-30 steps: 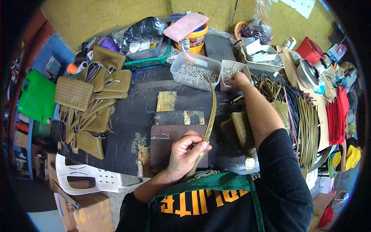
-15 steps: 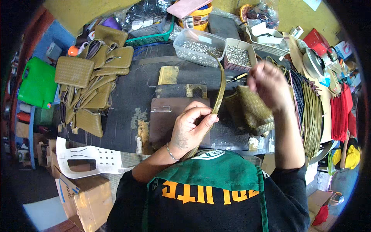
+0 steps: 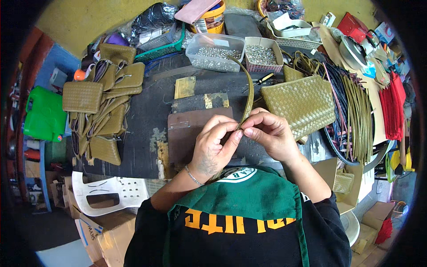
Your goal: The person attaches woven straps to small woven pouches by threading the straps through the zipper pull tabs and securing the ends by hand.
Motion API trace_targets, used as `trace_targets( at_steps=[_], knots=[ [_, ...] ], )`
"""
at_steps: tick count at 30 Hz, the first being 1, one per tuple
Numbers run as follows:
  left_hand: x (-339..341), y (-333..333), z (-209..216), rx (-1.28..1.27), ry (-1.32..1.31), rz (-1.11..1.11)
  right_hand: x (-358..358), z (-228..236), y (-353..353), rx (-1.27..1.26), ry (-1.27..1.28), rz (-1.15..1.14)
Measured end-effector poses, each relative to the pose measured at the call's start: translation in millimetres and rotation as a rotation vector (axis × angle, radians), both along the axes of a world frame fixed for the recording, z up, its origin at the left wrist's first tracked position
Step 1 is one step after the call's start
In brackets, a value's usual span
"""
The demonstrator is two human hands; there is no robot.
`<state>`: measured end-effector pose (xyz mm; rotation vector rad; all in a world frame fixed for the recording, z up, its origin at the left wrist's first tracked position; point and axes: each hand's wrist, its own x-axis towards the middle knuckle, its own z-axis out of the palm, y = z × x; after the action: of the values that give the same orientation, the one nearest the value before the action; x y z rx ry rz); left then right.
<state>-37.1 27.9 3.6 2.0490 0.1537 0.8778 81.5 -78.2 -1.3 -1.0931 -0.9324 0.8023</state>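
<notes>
Strap seemingly leathery; tub plastic

Wkshop rm round dark worktable

Behind worktable: mustard-yellow wall, plain, spanning most of bkgd. L of worktable, nr far corner: blue panel w/ red-brown strip alongside; nearer, blue-framed shelving, partly in shadow. At worktable's near L edge: white plastic chair, back slotted, partly hidden. Further out, nearer than worktable on L: dark floor w/ pale bluish patch, can't tell if sheet or flooring. Worktable top: black, scuffed, pale worn spots. Light over worktable: bright, fairly even; dimmer toward shelving.
</notes>
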Motion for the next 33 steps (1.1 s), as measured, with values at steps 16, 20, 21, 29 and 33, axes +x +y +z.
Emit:
trace_targets(
  at_steps=[16, 20, 21, 29, 33],
  knots=[
    [-10, 0, 9, -0.055, 0.011, -0.104, -3, 19, -12, -0.081, -0.009, -0.031],
    [-13, -5, 24, 0.020, -0.055, -0.234, 15, 23, -7, -0.053, -0.552, -0.277],
    [-13, -6, 25, 0.065, -0.097, -0.282, 20, 29, -3, -0.091, -0.715, -0.387],
    [-20, -21, 24, 0.045, -0.159, -0.570, 87, 10, 20, -0.205, -0.954, -0.762],
    [-20, -19, 21, 0.047, -0.152, -0.561, 98, 4, 16, -0.185, -0.613, -0.683]
  ],
)
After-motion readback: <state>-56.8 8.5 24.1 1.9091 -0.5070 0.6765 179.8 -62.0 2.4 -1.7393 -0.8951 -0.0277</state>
